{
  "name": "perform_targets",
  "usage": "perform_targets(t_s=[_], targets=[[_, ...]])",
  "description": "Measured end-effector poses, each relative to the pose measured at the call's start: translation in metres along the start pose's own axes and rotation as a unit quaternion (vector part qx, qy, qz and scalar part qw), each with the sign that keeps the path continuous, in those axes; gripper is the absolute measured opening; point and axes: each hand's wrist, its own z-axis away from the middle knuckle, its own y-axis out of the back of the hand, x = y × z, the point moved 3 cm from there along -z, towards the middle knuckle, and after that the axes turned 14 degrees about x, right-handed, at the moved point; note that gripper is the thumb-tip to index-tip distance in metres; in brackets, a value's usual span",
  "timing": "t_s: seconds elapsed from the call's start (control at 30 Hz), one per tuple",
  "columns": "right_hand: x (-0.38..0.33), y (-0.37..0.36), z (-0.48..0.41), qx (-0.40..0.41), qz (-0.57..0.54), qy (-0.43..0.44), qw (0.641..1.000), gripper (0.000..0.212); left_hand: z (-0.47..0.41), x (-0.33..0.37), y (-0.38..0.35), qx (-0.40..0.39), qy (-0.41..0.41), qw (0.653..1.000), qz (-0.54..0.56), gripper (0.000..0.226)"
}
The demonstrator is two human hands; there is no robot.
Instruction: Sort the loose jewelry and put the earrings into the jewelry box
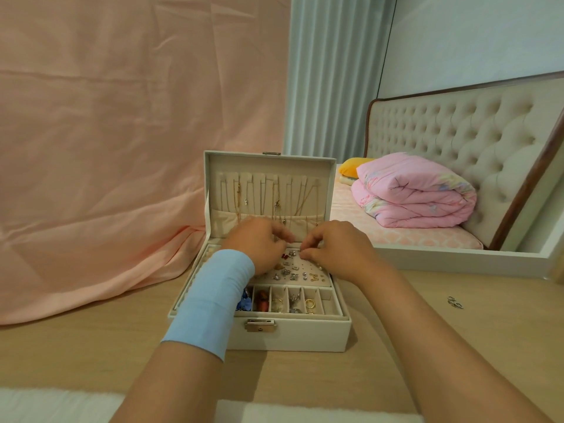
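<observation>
What seems a small earring (301, 251) is pinched in the fingers (309, 243) of the right hand (338, 251), just above the stud panel (308, 274) of the jewelry box (293, 334). The left hand (259, 242) is curled beside them; its hold cannot be told. Loose earrings (454, 302) lie on the desk (457, 346), well right of the fingers.

A cream leatherette jewelry box (305, 335) sits mid-way across the pale wooden tabletop (91, 346), its raised lid (213, 178) at the far side with thin chain necklaces (277, 203) hanging inside. In the box, a perforated stud panel (308, 270) lies behind a near row of small compartments (279, 300). The left hand (259, 242) and right hand (338, 248) meet over the panel. Two loose silver earrings (454, 302) lie well right of the box. A folded pink quilt (421, 196) rests on the bed (396, 236), far right.
</observation>
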Motion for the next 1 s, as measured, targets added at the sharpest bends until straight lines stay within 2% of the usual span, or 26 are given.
perform_targets(t_s=[0.2, 0.4, 0.53, 0.7, 0.83, 1.0], targets=[[-0.004, 0.000, 0.000, 0.020, 0.051, 0.053, 0.997, 0.002, 0.002, -0.003, -0.009, -0.059, -0.029, 0.995, -0.076, 0.026], [-0.005, 0.005, -0.001, -0.006, 0.057, 0.081, 0.995, 0.002, 0.002, -0.003, -0.011, -0.048, -0.043, 0.995, -0.081, 0.027], [-0.003, 0.007, 0.000, -0.055, 0.024, 0.056, 0.997, 0.015, 0.002, -0.004, -0.013, -0.048, -0.048, 0.994, -0.086, 0.035], [-0.005, 0.009, 0.001, -0.082, 0.006, 0.037, 0.996, 0.032, 0.001, -0.002, -0.017, -0.046, -0.066, 0.991, -0.103, 0.032], [-0.002, 0.016, 0.005, -0.052, -0.029, 0.018, 0.998, 0.030, 0.002, 0.005, -0.015, -0.022, -0.072, 0.994, -0.081, 0.035], [0.021, 0.043, 0.022, -0.032, -0.069, -0.009, 0.997, 0.029, 0.011, 0.035, -0.020, 0.009, -0.090, 0.996, -0.009, 0.028]])
